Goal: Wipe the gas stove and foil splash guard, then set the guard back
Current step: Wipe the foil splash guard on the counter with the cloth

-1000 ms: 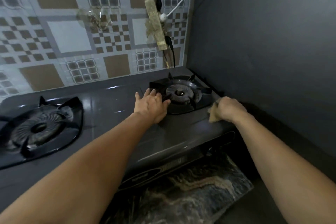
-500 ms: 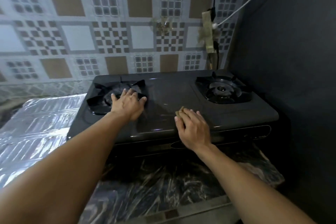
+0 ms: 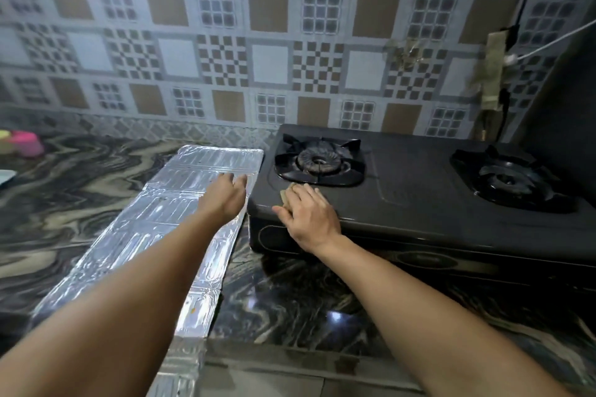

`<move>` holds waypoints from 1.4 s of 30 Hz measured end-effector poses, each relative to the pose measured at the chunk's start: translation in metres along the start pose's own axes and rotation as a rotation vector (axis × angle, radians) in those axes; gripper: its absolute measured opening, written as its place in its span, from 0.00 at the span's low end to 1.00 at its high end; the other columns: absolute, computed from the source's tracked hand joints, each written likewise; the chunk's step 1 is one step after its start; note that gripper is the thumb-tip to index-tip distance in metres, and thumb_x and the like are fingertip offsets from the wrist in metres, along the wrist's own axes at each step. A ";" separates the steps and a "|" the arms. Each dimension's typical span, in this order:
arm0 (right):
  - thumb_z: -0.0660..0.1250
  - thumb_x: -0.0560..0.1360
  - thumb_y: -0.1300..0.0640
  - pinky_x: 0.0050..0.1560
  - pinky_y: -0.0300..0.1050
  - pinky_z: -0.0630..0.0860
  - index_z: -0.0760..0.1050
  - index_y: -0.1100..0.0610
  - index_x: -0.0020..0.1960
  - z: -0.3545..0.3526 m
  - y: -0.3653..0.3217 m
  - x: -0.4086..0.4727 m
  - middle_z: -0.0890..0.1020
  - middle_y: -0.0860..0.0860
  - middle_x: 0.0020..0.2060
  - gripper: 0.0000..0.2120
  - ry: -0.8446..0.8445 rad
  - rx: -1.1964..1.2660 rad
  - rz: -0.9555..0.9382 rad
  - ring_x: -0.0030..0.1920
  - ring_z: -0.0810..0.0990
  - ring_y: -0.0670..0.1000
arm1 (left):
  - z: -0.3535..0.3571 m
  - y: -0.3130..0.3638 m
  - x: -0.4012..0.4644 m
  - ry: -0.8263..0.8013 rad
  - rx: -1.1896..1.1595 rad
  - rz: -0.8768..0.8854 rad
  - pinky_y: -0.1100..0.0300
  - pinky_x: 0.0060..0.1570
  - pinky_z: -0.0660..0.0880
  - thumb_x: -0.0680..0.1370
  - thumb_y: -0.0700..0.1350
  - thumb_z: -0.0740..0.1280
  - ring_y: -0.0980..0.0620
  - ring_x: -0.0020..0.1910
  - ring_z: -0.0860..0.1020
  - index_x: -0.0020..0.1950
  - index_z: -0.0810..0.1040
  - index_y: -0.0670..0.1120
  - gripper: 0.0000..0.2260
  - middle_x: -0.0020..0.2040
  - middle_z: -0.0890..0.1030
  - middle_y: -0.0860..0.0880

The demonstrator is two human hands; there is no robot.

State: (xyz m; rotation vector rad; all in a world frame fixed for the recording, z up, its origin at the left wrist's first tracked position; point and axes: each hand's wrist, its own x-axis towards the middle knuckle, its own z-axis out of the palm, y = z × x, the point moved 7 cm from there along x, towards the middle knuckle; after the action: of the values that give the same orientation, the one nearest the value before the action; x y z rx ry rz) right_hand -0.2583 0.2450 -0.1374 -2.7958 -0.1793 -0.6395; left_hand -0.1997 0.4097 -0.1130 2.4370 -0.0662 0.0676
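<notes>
Left hand: laid flat, fingers straight, on foil splash guard | Right hand: cloth pressed onto gas stove, fingers straight

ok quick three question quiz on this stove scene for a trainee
1. True or false: the foil guard stands upright behind the stove.
2. Which hand presses the cloth on the stove? A left B right
3. Fill in: the cloth sits near the stove's front ____ corner.

Key: 1 false, it lies flat on the counter beside the stove; 2 B; 3 left.
</notes>
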 end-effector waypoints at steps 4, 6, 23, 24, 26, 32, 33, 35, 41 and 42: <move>0.64 0.77 0.52 0.75 0.57 0.54 0.71 0.59 0.63 0.026 -0.062 0.024 0.71 0.57 0.68 0.17 -0.183 0.049 -0.209 0.72 0.64 0.59 | -0.031 -0.038 -0.007 0.043 -0.041 -0.062 0.49 0.57 0.68 0.83 0.51 0.52 0.36 0.62 0.73 0.60 0.75 0.36 0.21 0.63 0.76 0.34; 0.62 0.78 0.57 0.75 0.60 0.52 0.75 0.58 0.57 0.036 -0.087 0.023 0.72 0.56 0.66 0.10 -0.284 -0.008 -0.336 0.72 0.62 0.59 | -0.041 -0.052 -0.012 0.048 -0.055 -0.076 0.49 0.56 0.68 0.83 0.51 0.51 0.36 0.60 0.74 0.57 0.75 0.36 0.21 0.60 0.77 0.33; 0.62 0.80 0.54 0.47 0.56 0.80 0.79 0.51 0.53 0.012 -0.136 0.012 0.79 0.54 0.42 0.08 -0.402 0.736 -0.054 0.42 0.79 0.54 | -0.044 -0.093 -0.056 -0.163 -0.656 -0.317 0.53 0.44 0.74 0.79 0.36 0.56 0.47 0.45 0.80 0.50 0.80 0.43 0.12 0.45 0.82 0.46; 0.62 0.80 0.57 0.45 0.52 0.81 0.79 0.54 0.53 0.010 -0.132 0.011 0.81 0.55 0.40 0.08 -0.407 0.812 0.015 0.39 0.80 0.53 | -0.040 -0.091 -0.060 -0.191 -0.665 -0.308 0.53 0.44 0.75 0.80 0.36 0.56 0.47 0.47 0.81 0.54 0.80 0.42 0.13 0.47 0.83 0.46; 0.64 0.79 0.58 0.48 0.46 0.79 0.81 0.58 0.56 0.005 -0.121 0.012 0.84 0.55 0.44 0.09 -0.353 0.875 0.111 0.43 0.81 0.53 | -0.035 -0.088 -0.065 -0.229 -0.678 -0.290 0.50 0.46 0.77 0.79 0.34 0.57 0.46 0.48 0.82 0.55 0.80 0.40 0.12 0.47 0.83 0.44; 0.68 0.76 0.62 0.47 0.51 0.82 0.77 0.66 0.56 0.011 -0.101 0.006 0.83 0.63 0.48 0.11 -0.412 1.228 0.381 0.43 0.83 0.58 | -0.033 -0.083 -0.071 -0.216 -0.742 -0.293 0.49 0.50 0.75 0.76 0.31 0.60 0.49 0.43 0.80 0.54 0.77 0.41 0.11 0.44 0.80 0.45; 0.66 0.77 0.63 0.39 0.46 0.81 0.77 0.66 0.52 0.011 -0.099 0.005 0.82 0.62 0.42 0.07 -0.430 1.249 0.416 0.37 0.81 0.54 | -0.035 -0.084 -0.070 -0.203 -0.754 -0.289 0.50 0.50 0.74 0.77 0.33 0.61 0.49 0.43 0.80 0.53 0.77 0.42 0.10 0.43 0.80 0.46; 0.62 0.78 0.64 0.29 0.39 0.73 0.73 0.59 0.40 0.011 -0.096 0.003 0.75 0.54 0.29 0.09 -0.464 1.252 0.482 0.26 0.74 0.48 | -0.041 -0.082 -0.069 -0.186 -0.755 -0.254 0.50 0.50 0.74 0.78 0.38 0.64 0.47 0.44 0.80 0.49 0.76 0.44 0.03 0.43 0.80 0.46; 0.58 0.75 0.65 0.34 0.42 0.71 0.73 0.56 0.45 0.015 -0.086 0.000 0.72 0.54 0.29 0.08 -0.431 1.204 0.595 0.29 0.70 0.51 | -0.066 -0.062 -0.059 -0.029 -0.597 -0.127 0.61 0.31 0.64 0.78 0.40 0.67 0.52 0.30 0.68 0.33 0.70 0.47 0.14 0.31 0.71 0.48; 0.58 0.75 0.65 0.32 0.40 0.69 0.74 0.57 0.44 0.016 -0.086 0.001 0.72 0.54 0.30 0.08 -0.404 1.171 0.595 0.29 0.70 0.50 | -0.069 -0.059 -0.057 -0.010 -0.590 -0.119 0.61 0.30 0.64 0.77 0.40 0.67 0.52 0.30 0.68 0.32 0.70 0.47 0.14 0.30 0.71 0.48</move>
State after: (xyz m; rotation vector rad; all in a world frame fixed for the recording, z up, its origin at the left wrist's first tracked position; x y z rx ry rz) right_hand -0.2662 0.3321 -0.1304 -1.6461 0.1639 0.1787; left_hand -0.2551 0.5010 -0.1024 1.8473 0.0500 -0.0168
